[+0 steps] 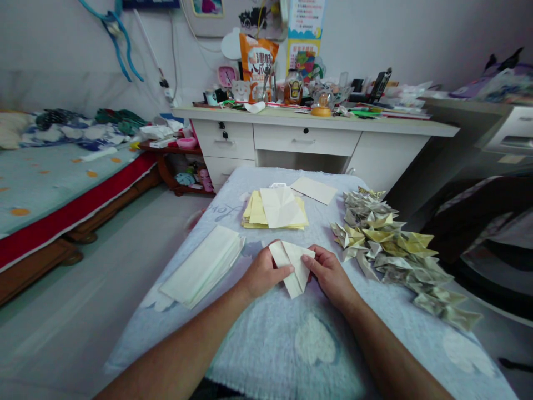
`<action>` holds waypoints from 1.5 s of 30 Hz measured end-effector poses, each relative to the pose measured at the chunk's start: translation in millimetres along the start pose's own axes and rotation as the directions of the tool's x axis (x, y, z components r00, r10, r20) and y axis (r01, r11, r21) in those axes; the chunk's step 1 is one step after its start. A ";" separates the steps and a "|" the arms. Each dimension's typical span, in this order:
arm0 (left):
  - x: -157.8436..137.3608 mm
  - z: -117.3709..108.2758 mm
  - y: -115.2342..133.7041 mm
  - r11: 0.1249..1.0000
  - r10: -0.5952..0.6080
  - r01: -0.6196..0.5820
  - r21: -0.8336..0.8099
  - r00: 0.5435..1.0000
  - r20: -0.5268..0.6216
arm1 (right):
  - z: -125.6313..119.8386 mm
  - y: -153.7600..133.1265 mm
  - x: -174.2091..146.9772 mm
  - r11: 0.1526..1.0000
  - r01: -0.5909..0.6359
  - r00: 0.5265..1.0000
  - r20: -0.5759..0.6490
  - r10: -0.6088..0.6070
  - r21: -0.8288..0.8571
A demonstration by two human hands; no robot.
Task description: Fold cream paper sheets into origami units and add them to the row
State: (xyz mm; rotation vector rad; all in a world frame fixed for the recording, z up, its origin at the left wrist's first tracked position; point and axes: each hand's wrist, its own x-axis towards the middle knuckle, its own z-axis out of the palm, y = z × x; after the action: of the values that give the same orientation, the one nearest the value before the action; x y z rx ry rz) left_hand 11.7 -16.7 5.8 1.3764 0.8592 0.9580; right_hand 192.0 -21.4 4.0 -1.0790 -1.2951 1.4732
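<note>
Between my two hands is a folded piece of cream paper [293,264], creased into an angular shape with a pointed lower end. My left hand [263,272] grips its left side, thumb lying across the front. My right hand [330,273] pinches its right edge between thumb and fingers. Just beyond lies a stack of yellow paper [253,212] with a creased white sheet [281,206] on top. To the left rests a pile of long folded white paper [204,264]. Many folded paper pieces [391,244], grey and yellow with pointed tips, are heaped to the right.
A light blue cloth with heart patterns [266,344] covers the table. A flat cream card [314,190] lies at its far end. Behind stands a white desk [308,139] crowded with jars and an orange bag [258,64]. A bed [62,178] is at left, a washing machine [506,133] at right.
</note>
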 end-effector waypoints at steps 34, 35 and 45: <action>-1.7 -20.4 -4.2 0.584 0.133 -0.079 0.808 0.991 0.001 | -8.8 -1.7 -7.4 0.428 0.385 0.920 0.303 -0.248 -0.817; -1.7 -20.0 -3.3 0.579 0.126 -0.076 0.812 0.992 0.003 | -9.0 -1.7 -7.2 0.423 0.382 0.922 0.307 -0.238 -0.822; -3.5 -26.4 0.7 0.617 0.086 -0.119 0.778 0.993 0.084 | -7.9 -2.0 -5.2 0.420 0.345 0.936 0.278 -0.214 -0.839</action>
State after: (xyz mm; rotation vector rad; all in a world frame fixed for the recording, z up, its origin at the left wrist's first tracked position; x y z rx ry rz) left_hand -14.0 -9.6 5.6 2.2124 1.2625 0.6296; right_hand 201.0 -24.4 5.7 -1.2882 -2.3385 0.5178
